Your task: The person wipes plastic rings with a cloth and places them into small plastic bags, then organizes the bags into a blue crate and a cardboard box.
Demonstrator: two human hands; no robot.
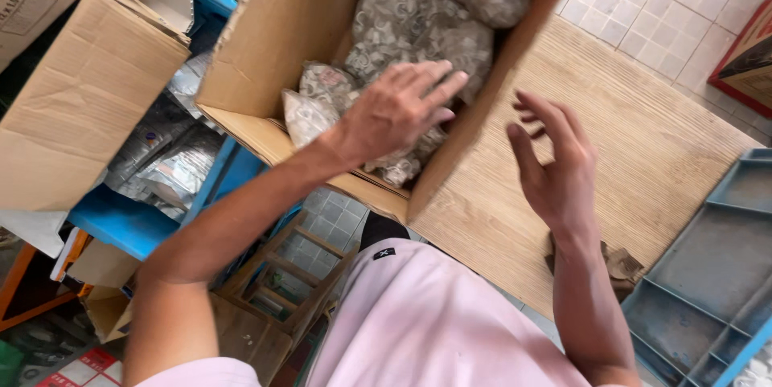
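An open cardboard box (pixel 281 25) sits on a light wooden tabletop (pixel 627 138). Inside lie several clear plastic bags of small grey metal parts (pixel 418 17). My left hand (pixel 398 110) reaches into the box with fingers spread, hovering just over the bags near the box's right wall; it holds nothing. My right hand (pixel 555 166) is outside the box, above the tabletop, fingers loosely curled and apart, empty.
A blue-grey compartment tray (pixel 708 266) lies at the lower right. Other cardboard boxes (pixel 80 90) stand at the left, over blue bins (pixel 121 218) holding silver packets (pixel 169 162). A wooden stool (pixel 297 274) and tiled floor (pixel 675 9) lie below.
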